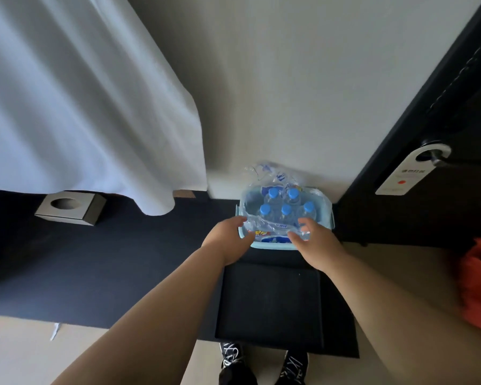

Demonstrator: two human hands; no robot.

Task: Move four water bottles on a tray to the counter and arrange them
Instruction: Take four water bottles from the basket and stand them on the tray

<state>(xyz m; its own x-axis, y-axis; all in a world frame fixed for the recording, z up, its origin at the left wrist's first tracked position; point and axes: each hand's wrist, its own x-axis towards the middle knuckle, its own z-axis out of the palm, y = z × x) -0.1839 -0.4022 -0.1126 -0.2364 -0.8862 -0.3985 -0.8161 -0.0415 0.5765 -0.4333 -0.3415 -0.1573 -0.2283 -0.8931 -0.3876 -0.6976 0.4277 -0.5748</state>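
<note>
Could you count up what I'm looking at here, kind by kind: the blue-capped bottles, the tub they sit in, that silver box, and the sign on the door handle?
Blue-capped bottles showing: 5
Light blue tray: 1
Silver tissue box: 1
White door hanger: 1
Total: 8

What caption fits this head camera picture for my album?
Left hand and right hand reach for wrapped blue-capped water bottles in a tray.

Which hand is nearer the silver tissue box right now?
Left. The left hand is at the blue tray's left corner, the side toward the tissue box; the right hand is at the tray's right, farther away.
</note>
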